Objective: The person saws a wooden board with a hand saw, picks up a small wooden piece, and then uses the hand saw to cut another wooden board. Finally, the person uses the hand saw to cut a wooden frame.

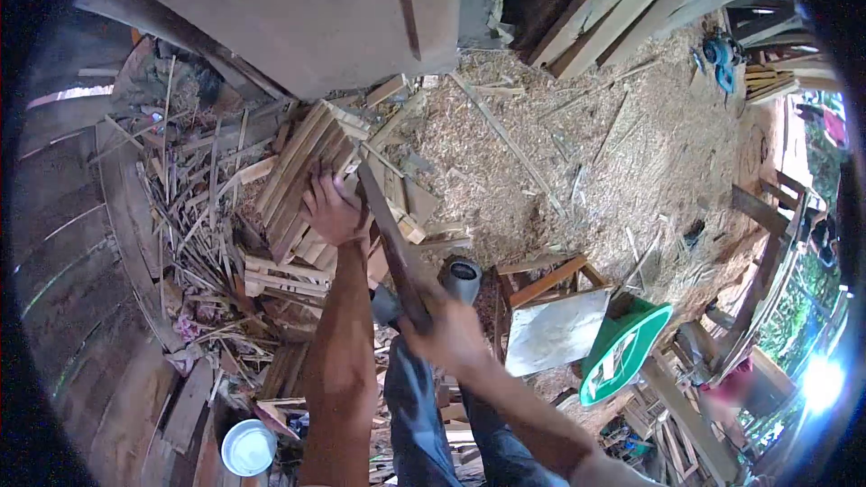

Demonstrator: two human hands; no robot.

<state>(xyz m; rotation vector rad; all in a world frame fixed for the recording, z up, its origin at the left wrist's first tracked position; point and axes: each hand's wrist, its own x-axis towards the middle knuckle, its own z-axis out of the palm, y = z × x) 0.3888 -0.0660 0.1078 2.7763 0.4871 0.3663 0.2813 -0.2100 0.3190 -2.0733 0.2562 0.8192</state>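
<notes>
My left hand (336, 209) grips a pale wooden piece (350, 168), its fingers curled over the top of a stack of wooden boards (302, 171). Right beside it runs a long, dark, narrow blade (388, 230) that looks like a handsaw; its teeth cannot be made out. Its far tip reaches the end of the pale piece. Closed around the near end of the saw is my right hand (448, 335), smeared by motion, which hides the handle. More wood pieces (289, 278) lie under and in front of the stack.
Sawdust (505, 144) and loose strips cover the floor. Scrap sticks (194, 207) pile up at left. A large panel (298, 18) leans ahead. At right are a small wooden stool (559, 329), a green container (627, 352) and a blue power tool (722, 59). A white bucket (249, 448) stands at lower left.
</notes>
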